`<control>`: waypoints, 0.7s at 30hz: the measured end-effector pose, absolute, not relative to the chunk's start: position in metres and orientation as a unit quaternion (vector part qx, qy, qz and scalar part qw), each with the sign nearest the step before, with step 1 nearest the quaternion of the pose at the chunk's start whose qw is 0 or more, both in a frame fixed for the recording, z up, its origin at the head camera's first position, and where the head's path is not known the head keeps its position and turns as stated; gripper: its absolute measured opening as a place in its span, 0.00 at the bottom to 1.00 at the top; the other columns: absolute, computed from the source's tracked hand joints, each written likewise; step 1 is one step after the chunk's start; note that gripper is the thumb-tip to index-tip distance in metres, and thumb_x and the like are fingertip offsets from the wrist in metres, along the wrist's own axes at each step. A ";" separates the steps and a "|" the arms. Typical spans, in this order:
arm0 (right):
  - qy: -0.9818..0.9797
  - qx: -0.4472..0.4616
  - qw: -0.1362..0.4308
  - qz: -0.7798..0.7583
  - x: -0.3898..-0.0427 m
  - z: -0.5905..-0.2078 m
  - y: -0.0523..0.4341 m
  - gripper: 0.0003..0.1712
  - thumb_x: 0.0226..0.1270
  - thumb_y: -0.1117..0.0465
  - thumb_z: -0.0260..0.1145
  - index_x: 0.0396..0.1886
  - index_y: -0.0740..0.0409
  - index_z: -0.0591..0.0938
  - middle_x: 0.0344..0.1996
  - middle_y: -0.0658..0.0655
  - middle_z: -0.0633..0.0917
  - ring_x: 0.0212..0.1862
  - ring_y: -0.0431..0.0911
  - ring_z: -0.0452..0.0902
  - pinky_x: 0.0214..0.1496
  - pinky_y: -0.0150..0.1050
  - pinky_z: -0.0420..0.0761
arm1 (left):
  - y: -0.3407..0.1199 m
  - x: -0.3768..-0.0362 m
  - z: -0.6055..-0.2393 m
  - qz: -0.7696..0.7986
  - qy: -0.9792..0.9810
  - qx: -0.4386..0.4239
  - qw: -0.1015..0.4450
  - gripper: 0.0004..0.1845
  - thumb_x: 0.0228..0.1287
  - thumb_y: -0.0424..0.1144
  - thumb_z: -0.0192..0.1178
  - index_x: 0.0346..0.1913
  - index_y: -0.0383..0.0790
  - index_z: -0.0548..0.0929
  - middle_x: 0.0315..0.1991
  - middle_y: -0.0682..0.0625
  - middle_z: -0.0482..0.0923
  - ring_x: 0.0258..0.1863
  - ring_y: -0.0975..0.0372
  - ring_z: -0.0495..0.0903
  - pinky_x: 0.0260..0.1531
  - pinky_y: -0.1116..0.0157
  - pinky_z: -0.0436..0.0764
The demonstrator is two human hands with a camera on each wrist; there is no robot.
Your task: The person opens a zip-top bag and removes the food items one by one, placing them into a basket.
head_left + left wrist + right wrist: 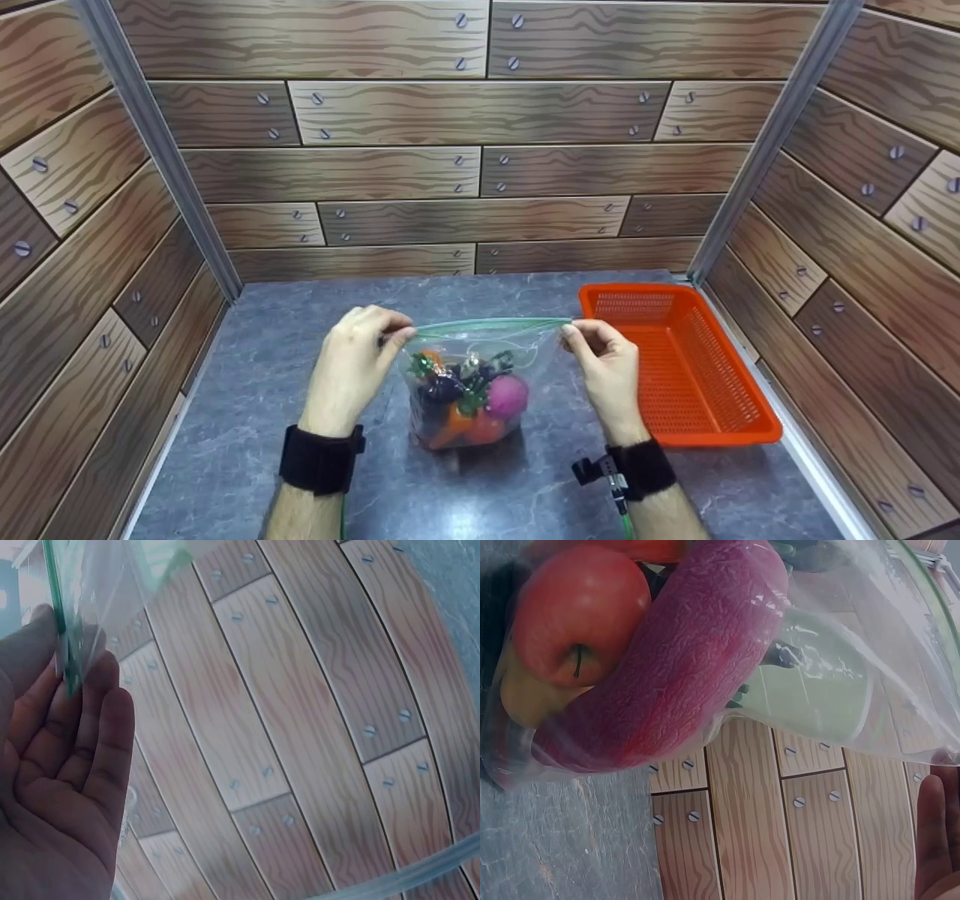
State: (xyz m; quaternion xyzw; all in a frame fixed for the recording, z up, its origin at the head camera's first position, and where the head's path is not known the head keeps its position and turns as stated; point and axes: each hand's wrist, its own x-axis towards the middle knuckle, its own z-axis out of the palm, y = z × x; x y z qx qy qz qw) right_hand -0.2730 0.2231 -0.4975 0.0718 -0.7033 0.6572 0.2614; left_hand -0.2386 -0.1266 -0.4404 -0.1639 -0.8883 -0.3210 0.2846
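Clear plastic zip bag (480, 375) stands upright at table (247, 390) centre, its green zip strip (487, 325) stretched taut between both hands. Left hand (352, 367) pinches the strip's 9 o'clock end, thumb and fingers curled on it; the left wrist view shows the green strip (64, 630) and thin glossy film lying against the fingers (82, 735). Right hand (607, 367) pinches the 3 o'clock end, fingers curled on the strip.

The bag's lower half is stuffed with plastic toy produce: a magenta rough-skinned root (667, 660), long and rounded; a smooth shiny red apple (581, 611) with a dark stem; an orange carrot (450, 424); a dark purple eggplant (442, 388) with green leafy caps around it. The film is wrinkled and reflective.

At 3 o'clock of the bag, just beside the right hand, is an orange plastic basket (739, 427), rectangular, with mesh walls. The table is grey marble-look, matte. The walls are printed wood planks with screw heads. Black straps sit on both wrists. No readable writing.
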 end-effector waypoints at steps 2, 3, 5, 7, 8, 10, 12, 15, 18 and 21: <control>-0.704 0.071 0.262 0.656 -0.273 -0.498 0.223 0.04 0.80 0.71 0.78 0.45 0.70 0.94 0.32 0.48 0.95 0.35 0.38 0.91 0.44 0.30 0.93 | -0.120 -0.238 -0.440 -0.312 -0.891 -0.174 0.279 0.08 0.79 0.44 0.77 0.49 0.43 0.97 0.44 0.50 0.96 0.47 0.56 0.91 0.53 0.53 0.94; -0.705 0.070 0.262 0.656 -0.274 -0.499 0.223 0.04 0.80 0.71 0.78 0.45 0.70 0.94 0.32 0.47 0.95 0.35 0.38 0.91 0.44 0.30 0.93 | -0.116 -0.238 -0.440 -0.308 -0.893 -0.179 0.277 0.08 0.79 0.44 0.77 0.49 0.44 0.97 0.44 0.50 0.96 0.46 0.56 0.91 0.53 0.53 0.94; -0.704 0.068 0.262 0.657 -0.274 -0.501 0.223 0.04 0.80 0.71 0.78 0.45 0.71 0.94 0.31 0.47 0.95 0.35 0.37 0.91 0.43 0.29 0.93 | -0.109 -0.239 -0.440 -0.299 -0.894 -0.186 0.276 0.08 0.80 0.44 0.76 0.48 0.44 0.97 0.43 0.50 0.96 0.46 0.56 0.91 0.52 0.53 0.94; -0.703 0.068 0.260 0.659 -0.274 -0.502 0.223 0.04 0.80 0.71 0.78 0.45 0.71 0.94 0.31 0.46 0.95 0.35 0.37 0.91 0.43 0.29 0.93 | -0.103 -0.241 -0.439 -0.293 -0.895 -0.193 0.277 0.08 0.81 0.44 0.75 0.48 0.43 0.97 0.43 0.50 0.96 0.46 0.56 0.92 0.53 0.53 0.94; -0.703 0.068 0.259 0.659 -0.274 -0.503 0.223 0.04 0.80 0.72 0.78 0.45 0.72 0.94 0.32 0.45 0.95 0.34 0.37 0.91 0.43 0.29 0.94 | -0.101 -0.241 -0.439 -0.292 -0.895 -0.196 0.275 0.08 0.81 0.44 0.75 0.48 0.43 0.97 0.43 0.50 0.96 0.46 0.56 0.92 0.53 0.53 0.94; -0.703 0.069 0.254 0.661 -0.274 -0.505 0.223 0.04 0.80 0.73 0.78 0.45 0.73 0.93 0.32 0.45 0.95 0.34 0.37 0.92 0.43 0.30 0.95 | -0.096 -0.243 -0.437 -0.290 -0.895 -0.205 0.269 0.07 0.80 0.43 0.76 0.48 0.43 0.98 0.43 0.50 0.97 0.46 0.56 0.92 0.53 0.53 0.94; -0.703 0.070 0.251 0.661 -0.273 -0.505 0.223 0.04 0.80 0.74 0.77 0.46 0.74 0.93 0.32 0.45 0.95 0.34 0.36 0.93 0.43 0.30 0.95 | -0.093 -0.243 -0.437 -0.288 -0.896 -0.218 0.258 0.07 0.79 0.42 0.76 0.49 0.43 0.98 0.43 0.51 0.97 0.46 0.56 0.93 0.53 0.53 0.94; -0.706 0.068 0.250 0.659 -0.274 -0.506 0.224 0.04 0.80 0.74 0.77 0.46 0.74 0.93 0.32 0.46 0.95 0.34 0.36 0.92 0.43 0.30 0.95 | -0.090 -0.243 -0.438 -0.283 -0.897 -0.240 0.242 0.06 0.77 0.42 0.77 0.48 0.44 0.98 0.42 0.52 0.97 0.45 0.56 0.94 0.52 0.54 0.95; -0.707 0.062 0.251 0.658 -0.275 -0.507 0.226 0.03 0.80 0.74 0.77 0.46 0.73 0.93 0.32 0.46 0.95 0.34 0.38 0.92 0.42 0.29 0.95 | -0.089 -0.242 -0.441 -0.279 -0.898 -0.255 0.226 0.05 0.76 0.41 0.78 0.46 0.45 0.98 0.41 0.53 0.97 0.45 0.57 0.95 0.52 0.55 0.96; -0.709 0.054 0.249 0.657 -0.278 -0.508 0.227 0.04 0.80 0.73 0.77 0.46 0.72 0.94 0.32 0.45 0.95 0.35 0.40 0.92 0.43 0.29 0.94 | -0.087 -0.241 -0.444 -0.283 -0.900 -0.261 0.206 0.04 0.76 0.40 0.78 0.44 0.45 0.98 0.40 0.54 0.96 0.43 0.59 0.94 0.49 0.57 0.96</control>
